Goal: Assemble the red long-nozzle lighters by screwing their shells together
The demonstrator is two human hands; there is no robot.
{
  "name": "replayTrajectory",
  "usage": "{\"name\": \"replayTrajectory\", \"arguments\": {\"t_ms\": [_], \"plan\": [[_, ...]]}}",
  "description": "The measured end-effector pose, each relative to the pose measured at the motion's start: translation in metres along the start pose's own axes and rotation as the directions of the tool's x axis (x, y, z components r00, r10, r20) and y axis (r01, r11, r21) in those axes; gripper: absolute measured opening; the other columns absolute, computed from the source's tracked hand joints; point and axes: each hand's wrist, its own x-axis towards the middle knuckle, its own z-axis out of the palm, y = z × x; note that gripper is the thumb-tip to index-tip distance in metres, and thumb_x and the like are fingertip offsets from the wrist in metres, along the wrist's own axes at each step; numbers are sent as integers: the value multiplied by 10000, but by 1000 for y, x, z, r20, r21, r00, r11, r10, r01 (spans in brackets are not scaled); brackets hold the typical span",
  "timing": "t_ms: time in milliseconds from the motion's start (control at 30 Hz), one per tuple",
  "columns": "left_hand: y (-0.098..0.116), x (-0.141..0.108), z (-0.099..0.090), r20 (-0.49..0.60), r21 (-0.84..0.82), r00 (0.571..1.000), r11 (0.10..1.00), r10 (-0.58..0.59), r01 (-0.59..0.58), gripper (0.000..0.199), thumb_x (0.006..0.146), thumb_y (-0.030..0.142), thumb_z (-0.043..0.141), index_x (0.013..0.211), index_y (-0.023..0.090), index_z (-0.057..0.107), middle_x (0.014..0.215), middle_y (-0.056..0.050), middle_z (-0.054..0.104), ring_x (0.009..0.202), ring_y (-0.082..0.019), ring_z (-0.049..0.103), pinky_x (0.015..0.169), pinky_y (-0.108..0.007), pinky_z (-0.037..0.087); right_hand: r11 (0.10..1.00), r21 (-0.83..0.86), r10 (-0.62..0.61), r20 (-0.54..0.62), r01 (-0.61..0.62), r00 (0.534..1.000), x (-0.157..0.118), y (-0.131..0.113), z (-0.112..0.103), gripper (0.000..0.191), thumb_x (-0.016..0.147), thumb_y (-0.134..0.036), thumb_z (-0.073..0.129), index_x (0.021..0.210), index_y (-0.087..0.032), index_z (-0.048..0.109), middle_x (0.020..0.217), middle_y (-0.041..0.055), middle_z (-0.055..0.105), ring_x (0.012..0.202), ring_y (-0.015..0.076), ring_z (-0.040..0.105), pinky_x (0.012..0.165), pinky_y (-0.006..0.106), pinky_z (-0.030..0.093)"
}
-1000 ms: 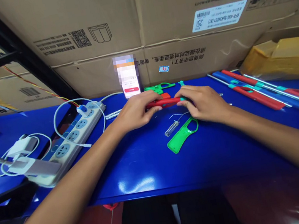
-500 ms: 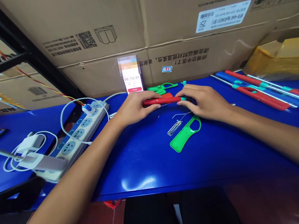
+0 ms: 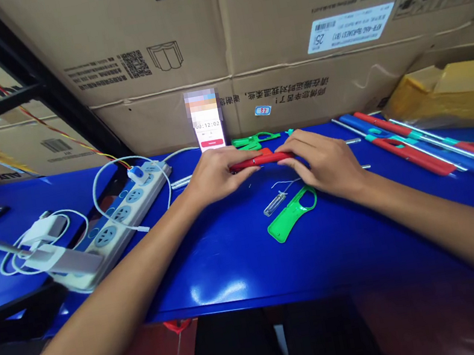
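Note:
A red plastic piece lies crosswise between both hands above the blue table. My left hand pinches its left end between thumb and fingers. Its right end is gripped by my right hand, whose fingers hide that tip. Below my right hand, a green plastic shell with a loop rests on the table, beside a small clear part with a thin wire. Further green parts lie behind the red piece.
A phone showing a timer leans against the cardboard box. To the left is a power strip with cables. Several red and blue long-nosed pieces lie on the right, near a yellow-brown package.
The red piece appears slightly turned in my hands, with its raised red part showing more on top. The camera view has shifted a little.

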Motion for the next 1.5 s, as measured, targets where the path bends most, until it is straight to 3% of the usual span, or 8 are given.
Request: {"name": "replayTrajectory", "arguments": {"t_ms": [267,467,567,767,1000,1167,1367,1500], "plan": [[16,-1,5,-30,53,999,999,15,-13,378,1083,394,699,1383,209,836,853,-88,836,716,-204,743,683,-325,566,999,-23,21,-136,-25,990,-3,-3,3,308,1112,-235,530,1076,-260,834,1031,97,814,949,298,749,844,455,591],[20,3,3,1,-6,999,999,-44,44,350,1054,377,699,1318,200,845,950,-93,848,815,-216,769,751,-332,586,1000,11,27,-116,-26,993,-2,3,5,294,1110,-264,548,1121,-263,841,1046,100,817,964,304,750,871,467,598],[22,10,-1,84,-177,989,974,-125,138,297,1013,332,713,1246,180,815,1041,-85,844,866,-202,767,774,-317,595,999,14,-29,-74,30,997,0,7,3,281,1132,-301,553,1192,-258,824,1094,113,812,1008,310,741,907,472,592],[24,13,-5,520,-562,832,658,-191,502,391,987,273,683,1374,213,667,825,6,693,514,-95,525,476,-242,419,993,64,-97,13,96,995,1,9,4,312,1147,-291,522,1297,-273,796,1142,117,797,1040,311,711,923,484,572],[21,9,-3,612,-666,763,386,-207,638,464,923,228,624,1386,250,645,778,-9,645,403,-62,265,375,-256,173,994,86,-58,-47,62,997,7,0,-9,343,1125,-297,556,1396,-321,765,1257,123,798,1174,359,702,1015,587,547],[18,10,-3,535,-647,775,428,-335,631,401,862,218,595,1258,238,650,685,24,535,399,-74,207,385,-274,185,984,163,-54,-76,66,996,5,-11,-18,346,1096,-239,537,1305,-300,806,1157,105,835,1085,340,760,992,588,587],[1,6,-3,447,-548,845,657,-295,519,299,869,249,619,1160,240,689,610,33,457,408,-99,278,403,-289,281,913,328,-274,53,242,960,-5,-20,-5,299,1086,-217,549,1177,-267,830,1070,51,876,925,238,819,859,401,646],[-11,5,-12,568,-485,759,616,-318,621,232,844,248,648,1070,239,700,611,26,460,401,-97,281,376,-278,249,896,338,-321,47,288,946,-6,-20,-3,282,1095,-198,557,1163,-238,827,1058,43,885,909,218,836,825,347,634]]}}
